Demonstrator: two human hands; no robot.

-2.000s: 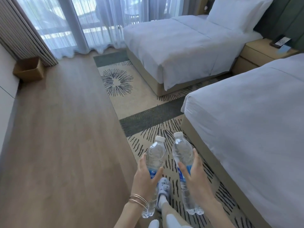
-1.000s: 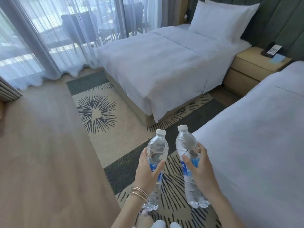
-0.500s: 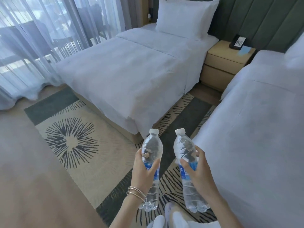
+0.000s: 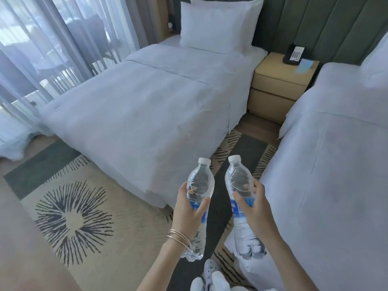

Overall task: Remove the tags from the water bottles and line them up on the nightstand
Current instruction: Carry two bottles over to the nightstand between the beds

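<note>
I hold two clear water bottles upright in front of me, each with a white cap and a blue label band. My left hand (image 4: pixel 188 215), with thin bangles on the wrist, grips the left bottle (image 4: pixel 200 181) around its label. My right hand (image 4: pixel 255 208) grips the right bottle (image 4: pixel 238 179) the same way. The tan nightstand (image 4: pixel 279 80) stands far ahead between the two beds, well beyond both bottles. No separate tags are clear on the bottles.
A black phone (image 4: pixel 294 54) and a light blue card (image 4: pixel 304 65) sit on the nightstand's back right. A white bed (image 4: pixel 147 106) lies to the left, another bed (image 4: pixel 336 164) to the right, with a patterned rug (image 4: pixel 73 215) and narrow aisle between.
The view has swung right and moved forward toward the gap between the beds; the nightstand now sits more central. Both hands keep the same hold on the bottles.
</note>
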